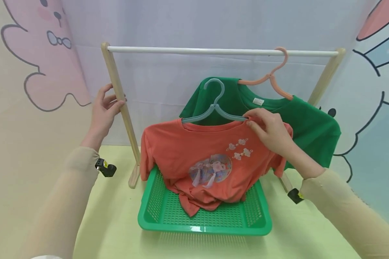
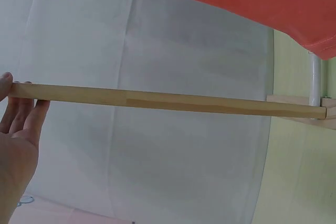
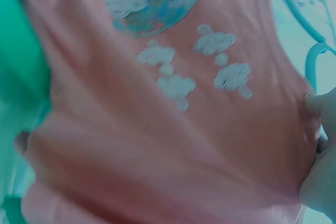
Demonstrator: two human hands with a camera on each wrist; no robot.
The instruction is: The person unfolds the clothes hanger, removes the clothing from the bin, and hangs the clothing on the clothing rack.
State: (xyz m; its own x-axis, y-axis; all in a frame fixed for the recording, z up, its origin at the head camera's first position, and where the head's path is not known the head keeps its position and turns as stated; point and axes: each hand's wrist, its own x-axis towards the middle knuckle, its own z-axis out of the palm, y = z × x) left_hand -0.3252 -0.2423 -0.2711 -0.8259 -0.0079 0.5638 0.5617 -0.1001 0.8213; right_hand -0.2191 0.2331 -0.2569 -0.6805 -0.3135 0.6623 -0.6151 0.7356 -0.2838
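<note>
My left hand (image 1: 103, 113) holds the left wooden post (image 1: 127, 120) of a clothes rack, thumb in front and fingers behind it. In the left wrist view the fingers wrap one stretch of that post (image 2: 157, 104). An orange-red T-shirt (image 1: 171, 147) with a round print hangs on a grey-blue hanger (image 1: 215, 107), whose hook is below the rail and off it. My right hand (image 1: 270, 129) pinches the shirt's neckline together with the hanger's right arm. The right wrist view shows the thumb side of that hand (image 3: 323, 166) at the collar; its other fingers are mostly hidden by cloth.
A green T-shirt (image 1: 317, 124) hangs behind on a peach hanger (image 1: 280, 65), hooked on the white rail (image 1: 194, 51) near its right end. Under the orange-red shirt stands a green plastic basket (image 1: 204, 229) on the pale yellow table (image 1: 110, 216); the shirt's hem drapes into it.
</note>
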